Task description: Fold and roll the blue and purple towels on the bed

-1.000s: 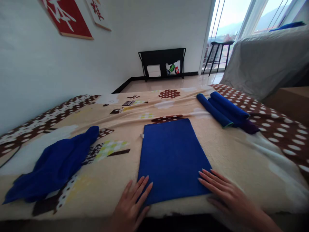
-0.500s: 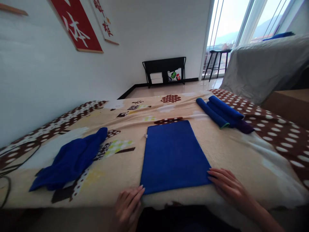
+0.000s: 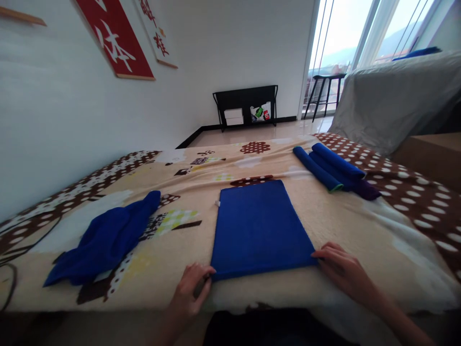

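Observation:
A blue towel [image 3: 262, 228] lies flat on the patterned blanket [image 3: 248, 293], straight in front of me, with a small white tag at its left edge. My left hand [image 3: 194, 286] pinches its near left corner between thumb and fingers. At the near right corner, my right hand [image 3: 340, 266] is closed on the edge in the same way. The near edge between both hands looks slightly turned over. To the left lies a crumpled blue towel [image 3: 108, 235], apart from my hands. Rolled blue towels [image 3: 327, 166] rest side by side at the right.
A dark cable [image 3: 36, 235] runs over the blanket's left side. Beyond the bed stand a black rack [image 3: 245, 98] and a black stool [image 3: 329, 77]. A grey-covered piece of furniture [image 3: 399, 96] and a brown box [image 3: 428, 154] are at the right.
The towel's near edge has moved away from me and been turned over a little. Both hands went from lying at the corners with extended fingers to pinching them.

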Demonstrator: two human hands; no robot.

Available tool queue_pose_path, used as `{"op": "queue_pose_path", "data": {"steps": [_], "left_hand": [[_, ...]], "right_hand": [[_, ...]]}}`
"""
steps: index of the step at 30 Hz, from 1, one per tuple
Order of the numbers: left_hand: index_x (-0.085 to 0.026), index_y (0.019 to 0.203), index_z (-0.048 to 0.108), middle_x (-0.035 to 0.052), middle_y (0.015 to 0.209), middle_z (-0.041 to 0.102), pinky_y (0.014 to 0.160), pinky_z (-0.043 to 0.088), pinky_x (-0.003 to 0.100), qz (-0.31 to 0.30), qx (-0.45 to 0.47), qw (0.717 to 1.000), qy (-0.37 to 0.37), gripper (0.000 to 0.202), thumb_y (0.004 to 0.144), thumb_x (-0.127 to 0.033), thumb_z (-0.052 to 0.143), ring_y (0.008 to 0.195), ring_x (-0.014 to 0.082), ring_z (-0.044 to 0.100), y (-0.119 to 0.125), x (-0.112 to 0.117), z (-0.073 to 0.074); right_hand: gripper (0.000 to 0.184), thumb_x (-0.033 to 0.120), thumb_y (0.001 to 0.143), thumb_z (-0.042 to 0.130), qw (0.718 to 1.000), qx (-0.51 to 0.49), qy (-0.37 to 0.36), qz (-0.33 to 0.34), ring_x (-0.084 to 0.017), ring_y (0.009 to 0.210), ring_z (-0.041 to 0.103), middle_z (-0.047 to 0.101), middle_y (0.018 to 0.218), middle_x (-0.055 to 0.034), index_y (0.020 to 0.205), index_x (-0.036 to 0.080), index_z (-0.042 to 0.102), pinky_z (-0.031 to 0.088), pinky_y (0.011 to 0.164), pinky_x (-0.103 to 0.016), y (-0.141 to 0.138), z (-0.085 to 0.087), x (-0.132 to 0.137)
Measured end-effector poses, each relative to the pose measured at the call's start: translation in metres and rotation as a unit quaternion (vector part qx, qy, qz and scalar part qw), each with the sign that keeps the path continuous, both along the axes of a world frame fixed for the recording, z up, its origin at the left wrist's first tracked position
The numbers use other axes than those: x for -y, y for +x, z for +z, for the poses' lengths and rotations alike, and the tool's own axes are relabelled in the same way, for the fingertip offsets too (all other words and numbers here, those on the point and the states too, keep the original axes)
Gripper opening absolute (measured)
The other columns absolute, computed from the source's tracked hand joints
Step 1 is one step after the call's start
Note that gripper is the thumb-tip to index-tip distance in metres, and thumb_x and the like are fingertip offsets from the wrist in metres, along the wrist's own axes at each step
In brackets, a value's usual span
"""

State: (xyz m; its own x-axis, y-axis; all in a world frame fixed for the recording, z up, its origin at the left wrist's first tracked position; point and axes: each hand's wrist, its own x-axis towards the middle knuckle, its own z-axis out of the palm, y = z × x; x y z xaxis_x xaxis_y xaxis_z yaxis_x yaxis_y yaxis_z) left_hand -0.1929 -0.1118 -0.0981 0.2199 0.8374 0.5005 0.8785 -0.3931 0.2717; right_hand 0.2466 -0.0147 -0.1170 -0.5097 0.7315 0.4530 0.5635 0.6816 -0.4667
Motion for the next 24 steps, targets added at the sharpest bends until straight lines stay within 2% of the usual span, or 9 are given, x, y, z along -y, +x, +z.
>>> {"op": "queue_pose_path", "data": {"steps": [2, 5, 7, 9, 12, 15, 19, 21, 24], "left_hand": [[-0.023, 0.099, 0.06, -0.001, 0.082, 0.068, 0.076, 0.047, 0.03, 0.067, 0.026, 0.997, -0.012, 0.015, 0.089, -0.018, 0.051, 0.077, 0.016, 0.064, 0.01, -0.007, -0.005], [-0.022, 0.095, 0.061, -0.0005, 0.082, 0.067, 0.079, 0.041, 0.035, 0.169, -0.009, 0.986, 0.012, 0.017, 0.082, -0.015, 0.051, 0.079, 0.0182, 0.062, 0.027, -0.013, -0.015], [-0.022, 0.092, 0.063, 0.0021, 0.088, 0.068, 0.083, 0.036, 0.04, 0.21, -0.057, 0.975, 0.044, 0.019, 0.081, -0.013, 0.052, 0.085, 0.0217, 0.061, 0.034, -0.014, -0.022], [-0.023, 0.089, 0.066, 0.0054, 0.092, 0.067, 0.083, 0.034, 0.043, 0.224, -0.085, 0.968, 0.08, 0.019, 0.081, -0.012, 0.053, 0.089, 0.0245, 0.059, 0.036, -0.012, -0.025], [-0.024, 0.084, 0.069, 0.0078, 0.102, 0.067, 0.086, 0.034, 0.044, 0.188, -0.077, 0.973, 0.111, 0.023, 0.085, -0.01, 0.051, 0.098, 0.0261, 0.058, 0.032, -0.008, -0.023], [-0.027, 0.083, 0.069, 0.0055, 0.108, 0.069, 0.09, 0.034, 0.046, 0.179, -0.06, 0.974, 0.125, 0.025, 0.088, -0.01, 0.051, 0.105, 0.0266, 0.059, 0.03, -0.002, -0.017], [-0.026, 0.094, 0.07, 0.0065, 0.119, 0.068, 0.094, 0.035, 0.05, 0.209, -0.102, 0.961, 0.147, 0.022, 0.086, -0.012, 0.054, 0.11, 0.0296, 0.059, 0.056, 0.007, -0.009], [-0.021, 0.111, 0.066, 0.0099, 0.13, 0.064, 0.102, 0.035, 0.051, 0.145, -0.111, 0.973, 0.142, 0.033, 0.086, -0.01, 0.048, 0.121, 0.0294, 0.056, 0.083, 0.008, -0.005], [-0.011, 0.137, 0.05, 0.0096, 0.146, 0.053, 0.112, 0.033, 0.044, -0.033, -0.153, 0.984, 0.09, 0.053, 0.086, -0.01, 0.041, 0.139, 0.0245, 0.042, 0.124, 0.0, -0.001]], "right_hand": [[0.018, 0.022, 0.095, 0.047, 0.999, 0.002, -0.01, -0.039, -0.016, 0.081, 0.062, 0.066, 0.084, -0.0028, 0.1, 0.023, 0.064, 0.053, 0.075, -0.031, -0.008, -0.003, -0.003], [0.014, 0.02, 0.092, 0.048, 0.994, 0.027, 0.032, -0.104, -0.019, 0.083, 0.059, 0.064, 0.084, -0.0043, 0.095, 0.02, 0.062, 0.051, 0.078, -0.036, -0.019, -0.012, -0.005], [0.012, 0.02, 0.09, 0.051, 0.986, 0.044, 0.085, -0.135, -0.022, 0.088, 0.058, 0.063, 0.088, -0.0067, 0.095, 0.018, 0.062, 0.049, 0.083, -0.04, -0.022, -0.016, -0.005], [0.013, 0.019, 0.089, 0.054, 0.979, 0.053, 0.132, -0.147, -0.022, 0.092, 0.057, 0.062, 0.096, -0.0085, 0.098, 0.018, 0.063, 0.046, 0.086, -0.041, -0.021, -0.018, -0.005], [0.018, 0.015, 0.091, 0.054, 0.977, 0.058, 0.164, -0.12, -0.02, 0.094, 0.059, 0.061, 0.107, -0.008, 0.102, 0.022, 0.066, 0.043, 0.088, -0.039, -0.014, -0.017, -0.003], [0.02, 0.017, 0.092, 0.055, 0.979, 0.07, 0.165, -0.092, -0.02, 0.1, 0.06, 0.061, 0.113, -0.0067, 0.106, 0.026, 0.067, 0.04, 0.09, -0.039, -0.005, -0.017, -0.001], [0.023, 0.024, 0.093, 0.059, 0.98, 0.085, 0.16, -0.08, -0.021, 0.107, 0.061, 0.062, 0.119, -0.0066, 0.114, 0.029, 0.066, 0.039, 0.092, -0.04, 0.001, -0.019, 0.004], [0.025, 0.029, 0.093, 0.059, 0.98, 0.09, 0.154, -0.084, -0.022, 0.109, 0.061, 0.061, 0.121, -0.0069, 0.116, 0.03, 0.066, 0.039, 0.093, -0.041, 0.004, -0.02, 0.006], [0.023, 0.031, 0.094, 0.057, 0.981, 0.095, 0.145, -0.093, -0.023, 0.11, 0.061, 0.062, 0.123, -0.0068, 0.114, 0.031, 0.068, 0.04, 0.092, -0.041, 0.007, -0.017, 0.007]]}}
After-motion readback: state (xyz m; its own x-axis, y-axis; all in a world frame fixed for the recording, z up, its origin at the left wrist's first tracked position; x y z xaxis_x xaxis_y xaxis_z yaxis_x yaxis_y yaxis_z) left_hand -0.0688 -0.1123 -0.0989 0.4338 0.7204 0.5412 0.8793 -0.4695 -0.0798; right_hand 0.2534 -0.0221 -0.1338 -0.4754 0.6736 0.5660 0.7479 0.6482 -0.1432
